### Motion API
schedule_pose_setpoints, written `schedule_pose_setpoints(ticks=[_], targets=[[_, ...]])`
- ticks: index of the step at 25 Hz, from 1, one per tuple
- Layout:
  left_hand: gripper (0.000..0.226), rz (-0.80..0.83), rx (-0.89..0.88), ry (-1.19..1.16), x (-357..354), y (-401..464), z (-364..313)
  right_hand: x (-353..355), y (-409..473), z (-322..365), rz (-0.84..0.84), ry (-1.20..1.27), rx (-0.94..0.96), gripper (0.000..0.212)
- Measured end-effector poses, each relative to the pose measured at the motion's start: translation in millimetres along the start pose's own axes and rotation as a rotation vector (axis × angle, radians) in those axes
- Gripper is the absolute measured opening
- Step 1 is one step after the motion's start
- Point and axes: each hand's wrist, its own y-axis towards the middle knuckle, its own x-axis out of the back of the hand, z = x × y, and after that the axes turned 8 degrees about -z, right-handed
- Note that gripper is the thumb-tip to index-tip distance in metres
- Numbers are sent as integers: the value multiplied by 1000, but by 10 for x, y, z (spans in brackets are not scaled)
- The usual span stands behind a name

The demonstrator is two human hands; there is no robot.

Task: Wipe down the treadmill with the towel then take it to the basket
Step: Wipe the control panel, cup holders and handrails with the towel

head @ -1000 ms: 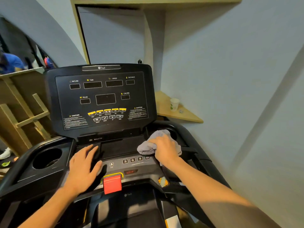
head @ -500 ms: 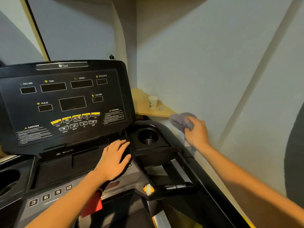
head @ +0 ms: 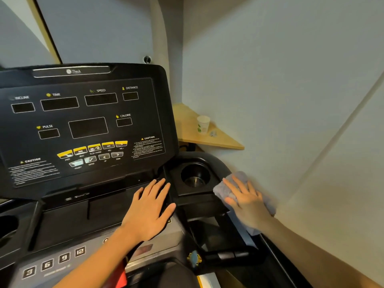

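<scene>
Treadmill (head: 87, 125) fills your view, its console on the left and the right cup holder (head: 195, 176) near the wall. Your right hand (head: 247, 202) presses the grey towel (head: 223, 191) flat, fingers straight, onto the right rail just beside that holder. Your left hand (head: 148, 213) rests open on the tray below the console. Wiping looks midway; the basket is not in view, so carrying the towel there remains.
</scene>
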Motion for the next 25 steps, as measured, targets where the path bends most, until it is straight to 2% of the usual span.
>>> schedule_pose_setpoints(ticks=[5,8,12,15,20,23,25], targets=[[73,16,19,44,-27,9,-7,-15,548,-52,131,176,-85,46],[73,26,26,74,1,2,-33,20,909,90,67,287,-117,46],[75,26,38,72,40,-4,-74,-84,1388,314,-22,189,-173,44],[74,19,54,51,35,-2,-65,-140,1705,527,-21,159,-129,43],[72,15,44,67,27,8,-50,-193,1974,983,-63,70,28,26],[72,17,45,83,32,18,-52,-334,1871,1312,-106,125,140,33],[72,21,45,88,32,19,-49,-401,1780,1435,-128,114,168,30]])
